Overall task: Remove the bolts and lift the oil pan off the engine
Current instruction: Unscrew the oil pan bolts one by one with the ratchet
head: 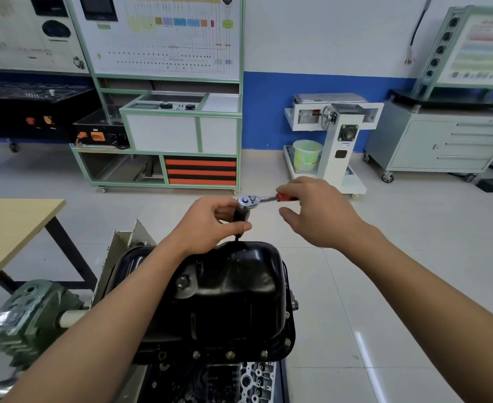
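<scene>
Right now both hands are up over the far end of the oil pan (239, 286), working one tool between them. The right hand (318, 210) has its fingers curled round the red handle of a ratchet wrench (246, 200), thumb sticking out beneath. The left hand (210, 225) pinches the black extension (241, 216) that hangs from the ratchet's chrome head, thumb on the near side and fingers wrapped behind. That extension runs down to the pan's far rim; whether it sits on a bolt there I cannot tell.

The glossy black pan sits on top of the engine (257, 379), between the two forearms. A row of bolts (230, 355) is seated in its near flange, and a drain plug (182, 282) shows on its left slope. To the near left stands a green gearbox (33, 312), blurred. A tan table (12, 225) stands further left, well apart from the pan.
</scene>
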Demonstrator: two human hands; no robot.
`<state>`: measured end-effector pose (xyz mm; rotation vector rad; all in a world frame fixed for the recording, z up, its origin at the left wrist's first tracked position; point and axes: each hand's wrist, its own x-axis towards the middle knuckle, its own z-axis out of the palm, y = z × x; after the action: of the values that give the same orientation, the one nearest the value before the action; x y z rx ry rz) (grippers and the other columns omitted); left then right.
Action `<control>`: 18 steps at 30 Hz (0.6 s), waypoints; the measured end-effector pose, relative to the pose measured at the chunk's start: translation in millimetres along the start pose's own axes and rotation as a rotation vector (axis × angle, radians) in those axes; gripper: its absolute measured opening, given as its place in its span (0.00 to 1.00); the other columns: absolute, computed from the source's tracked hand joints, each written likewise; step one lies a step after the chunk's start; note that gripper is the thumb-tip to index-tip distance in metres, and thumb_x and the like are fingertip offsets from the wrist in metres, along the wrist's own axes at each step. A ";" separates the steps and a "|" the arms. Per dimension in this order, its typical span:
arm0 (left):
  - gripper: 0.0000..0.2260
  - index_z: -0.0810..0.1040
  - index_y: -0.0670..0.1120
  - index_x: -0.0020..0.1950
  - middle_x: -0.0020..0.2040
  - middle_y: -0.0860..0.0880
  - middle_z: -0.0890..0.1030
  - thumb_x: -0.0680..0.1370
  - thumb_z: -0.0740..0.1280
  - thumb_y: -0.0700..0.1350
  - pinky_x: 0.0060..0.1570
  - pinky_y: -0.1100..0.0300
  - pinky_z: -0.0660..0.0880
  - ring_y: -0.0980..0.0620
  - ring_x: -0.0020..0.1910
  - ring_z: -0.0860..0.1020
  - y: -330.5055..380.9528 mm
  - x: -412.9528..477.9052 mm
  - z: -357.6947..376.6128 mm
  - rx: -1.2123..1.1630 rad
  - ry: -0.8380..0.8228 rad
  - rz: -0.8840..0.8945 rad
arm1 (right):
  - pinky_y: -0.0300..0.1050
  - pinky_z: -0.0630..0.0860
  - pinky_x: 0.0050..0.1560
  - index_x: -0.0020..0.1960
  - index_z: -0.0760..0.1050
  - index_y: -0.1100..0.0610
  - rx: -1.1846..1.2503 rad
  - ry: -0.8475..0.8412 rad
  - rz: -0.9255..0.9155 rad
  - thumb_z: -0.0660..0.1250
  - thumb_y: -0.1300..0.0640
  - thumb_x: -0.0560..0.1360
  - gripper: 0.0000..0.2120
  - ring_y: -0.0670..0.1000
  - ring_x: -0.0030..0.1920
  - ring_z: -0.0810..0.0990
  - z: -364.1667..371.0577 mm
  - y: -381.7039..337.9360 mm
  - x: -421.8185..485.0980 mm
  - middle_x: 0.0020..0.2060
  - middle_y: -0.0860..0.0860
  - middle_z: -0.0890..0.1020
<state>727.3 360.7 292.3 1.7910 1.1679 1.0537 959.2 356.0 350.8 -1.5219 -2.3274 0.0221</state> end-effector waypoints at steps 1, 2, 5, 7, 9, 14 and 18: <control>0.08 0.84 0.42 0.51 0.41 0.47 0.86 0.73 0.78 0.37 0.56 0.48 0.81 0.47 0.42 0.85 0.5 0.3 1.3 0.002 0.007 -0.007 | 0.51 0.77 0.49 0.54 0.81 0.51 -0.007 -0.009 0.017 0.66 0.51 0.78 0.08 0.54 0.50 0.78 -3.0 0.6 -4.1 0.48 0.48 0.81; 0.09 0.84 0.44 0.51 0.41 0.49 0.86 0.73 0.78 0.37 0.55 0.50 0.81 0.49 0.42 0.85 1.1 0.5 2.9 0.008 0.014 -0.010 | 0.50 0.78 0.46 0.50 0.81 0.50 -0.006 -0.020 0.034 0.67 0.49 0.78 0.07 0.54 0.47 0.78 -6.7 0.4 -8.0 0.43 0.48 0.81; 0.10 0.85 0.45 0.52 0.41 0.51 0.86 0.73 0.79 0.39 0.54 0.54 0.81 0.51 0.42 0.85 1.8 0.7 6.3 0.037 0.043 -0.001 | 0.49 0.80 0.43 0.45 0.84 0.49 0.045 -0.079 0.067 0.68 0.45 0.76 0.10 0.50 0.40 0.79 -17.2 -6.8 -18.1 0.39 0.46 0.84; 0.10 0.85 0.44 0.52 0.41 0.50 0.87 0.72 0.79 0.39 0.53 0.55 0.81 0.51 0.42 0.85 1.2 0.3 6.7 0.059 0.069 0.013 | 0.47 0.79 0.42 0.42 0.83 0.49 0.071 -0.140 0.047 0.68 0.42 0.75 0.12 0.45 0.38 0.79 -17.9 -16.5 -24.3 0.36 0.45 0.84; 0.09 0.84 0.42 0.49 0.40 0.50 0.87 0.72 0.79 0.39 0.49 0.57 0.81 0.51 0.40 0.85 0.7 -0.5 6.8 0.070 0.080 0.041 | 0.46 0.78 0.40 0.38 0.82 0.50 0.100 -0.176 0.028 0.68 0.40 0.74 0.15 0.44 0.38 0.78 -13.3 -28.0 -29.1 0.34 0.46 0.83; 0.09 0.83 0.43 0.46 0.39 0.49 0.86 0.71 0.77 0.33 0.41 0.64 0.77 0.54 0.38 0.83 -0.4 -2.2 6.4 0.058 0.108 0.070 | 0.44 0.68 0.34 0.31 0.75 0.52 0.142 -0.120 -0.013 0.68 0.36 0.72 0.21 0.47 0.34 0.74 3.0 -53.1 -29.7 0.31 0.48 0.78; 0.10 0.82 0.46 0.44 0.37 0.55 0.84 0.69 0.73 0.33 0.41 0.66 0.76 0.58 0.37 0.81 -2.5 -1.7 4.7 0.071 0.117 0.071 | 0.44 0.66 0.34 0.27 0.69 0.49 0.180 -0.078 -0.024 0.68 0.35 0.72 0.23 0.46 0.33 0.72 12.7 -67.8 -26.9 0.30 0.47 0.75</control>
<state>730.3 359.2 287.9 1.8584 1.2330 1.1862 905.0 305.9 345.1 -1.4282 -2.3321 0.2814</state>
